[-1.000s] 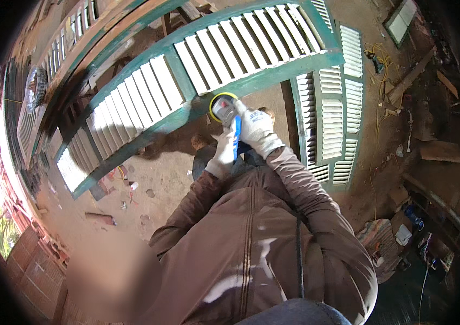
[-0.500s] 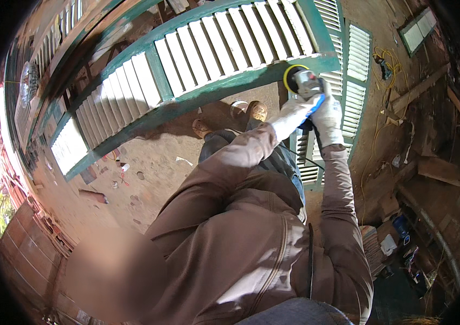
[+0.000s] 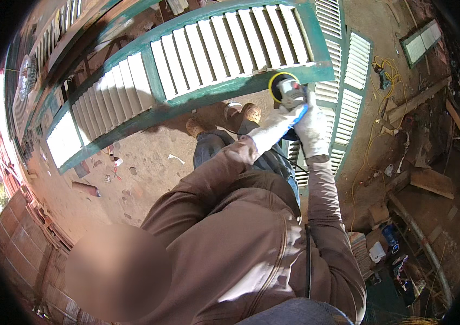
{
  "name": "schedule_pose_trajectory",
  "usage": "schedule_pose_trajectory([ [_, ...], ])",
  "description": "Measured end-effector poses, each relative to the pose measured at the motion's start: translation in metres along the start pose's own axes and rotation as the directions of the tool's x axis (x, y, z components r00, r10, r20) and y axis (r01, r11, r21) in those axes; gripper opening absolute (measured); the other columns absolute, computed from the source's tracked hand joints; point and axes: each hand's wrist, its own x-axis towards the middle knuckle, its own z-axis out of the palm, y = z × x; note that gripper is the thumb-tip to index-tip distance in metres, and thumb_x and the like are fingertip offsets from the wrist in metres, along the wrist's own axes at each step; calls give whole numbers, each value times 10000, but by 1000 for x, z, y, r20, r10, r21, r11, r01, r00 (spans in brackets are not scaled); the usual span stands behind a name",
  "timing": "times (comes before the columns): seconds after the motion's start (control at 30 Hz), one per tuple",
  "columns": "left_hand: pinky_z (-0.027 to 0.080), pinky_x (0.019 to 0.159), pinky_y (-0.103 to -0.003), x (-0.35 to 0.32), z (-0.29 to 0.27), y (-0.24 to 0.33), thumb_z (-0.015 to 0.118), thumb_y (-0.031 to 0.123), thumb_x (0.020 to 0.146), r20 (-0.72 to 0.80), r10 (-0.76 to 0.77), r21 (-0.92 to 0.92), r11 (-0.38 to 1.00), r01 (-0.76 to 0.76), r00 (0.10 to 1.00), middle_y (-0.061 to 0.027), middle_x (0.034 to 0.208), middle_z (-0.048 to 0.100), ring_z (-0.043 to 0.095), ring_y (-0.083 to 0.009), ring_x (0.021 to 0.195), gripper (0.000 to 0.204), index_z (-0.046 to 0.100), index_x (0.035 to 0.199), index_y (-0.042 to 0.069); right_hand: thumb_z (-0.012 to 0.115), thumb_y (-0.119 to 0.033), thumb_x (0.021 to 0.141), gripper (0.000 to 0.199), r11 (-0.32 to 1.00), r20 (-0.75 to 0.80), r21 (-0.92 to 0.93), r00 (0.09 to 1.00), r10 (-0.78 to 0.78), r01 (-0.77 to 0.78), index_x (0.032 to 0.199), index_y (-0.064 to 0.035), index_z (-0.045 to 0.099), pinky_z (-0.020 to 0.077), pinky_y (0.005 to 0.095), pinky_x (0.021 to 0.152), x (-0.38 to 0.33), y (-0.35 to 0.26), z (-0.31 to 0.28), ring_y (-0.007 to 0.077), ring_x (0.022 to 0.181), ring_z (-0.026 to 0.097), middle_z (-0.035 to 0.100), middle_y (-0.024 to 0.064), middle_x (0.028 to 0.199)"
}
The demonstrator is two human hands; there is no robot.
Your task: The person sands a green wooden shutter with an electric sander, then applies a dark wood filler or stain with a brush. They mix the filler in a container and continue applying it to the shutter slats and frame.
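An angle grinder (image 3: 293, 93) with a yellow-edged round disc is gripped in both my gloved hands. My left hand (image 3: 277, 128), in a white and blue glove, is closed on it from the left. On its right side my right hand (image 3: 314, 130), gloved in white, is wrapped round the body. The disc lies at the near green rail of a long louvred shutter (image 3: 165, 105), close to its right end; whether it touches the wood I cannot tell. White slats fill the shutter's green frame. A black cord hangs below the grinder.
More green and white shutters (image 3: 349, 89) lie on the right. A yellow cord (image 3: 389, 76) coils on the dirt floor beyond them. Wood scraps (image 3: 431, 183) and a long pole (image 3: 425, 252) lie at the far right. Stacked shutter frames (image 3: 40, 86) stand at the left.
Both hands and the grinder have shifted left and slightly nearer along the shutter's near rail. The whole view has also moved a little. My grip stays the same.
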Motion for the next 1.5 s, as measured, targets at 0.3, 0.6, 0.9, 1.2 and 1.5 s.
schedule_pose_trajectory([
  [0.3, 542, 700, -312, 16, 19, 4, 643, 559, 945, -12, 4, 270, 963, 0, 1000, -55, 985, 720, 682, -150, 820, 594, 683, 1197, 23, 721, -314, 863, 699, 1000, 16, -6, 999, 28, -28, 1486, -105, 484, 570, 467, 726, 12, 14, -23, 405, 810, 728, 728, 251, 913],
  [0.6, 536, 775, -295, 18, 34, 28, 625, 562, 973, -76, -119, 316, 939, 137, 990, -58, 1066, 718, 676, -140, 915, 603, 653, 1316, 66, 659, -268, 894, 658, 993, 93, -28, 988, 120, -118, 1503, -113, 462, 565, 490, 735, 29, 12, -39, 427, 847, 729, 730, 256, 918],
  [0.9, 540, 798, -257, 50, 88, 39, 669, 445, 977, 196, 44, 92, 994, -63, 980, -51, 1109, 704, 671, -126, 930, 488, 647, 1314, 92, 720, -287, 871, 619, 991, -58, -25, 990, 132, -134, 1403, -34, 532, 581, 471, 729, 47, 62, -63, 417, 867, 738, 735, 263, 924],
  [1.2, 514, 811, -252, 21, 66, 28, 695, 473, 960, 76, -21, -29, 999, 23, 997, -52, 1115, 711, 656, -113, 951, 542, 666, 1292, 45, 753, -344, 858, 719, 995, 10, 41, 996, 93, -94, 1463, -56, 490, 562, 469, 800, 31, 44, -46, 419, 937, 724, 723, 280, 1009],
  [1.5, 525, 758, -301, 42, 97, 86, 701, 514, 928, 145, 77, -5, 997, -78, 986, -90, 1075, 713, 666, -158, 913, 564, 691, 1238, 43, 837, -506, 785, 864, 998, -124, 41, 991, 58, -54, 1409, -13, 499, 571, 471, 783, 87, 80, -67, 434, 936, 723, 722, 287, 999],
])
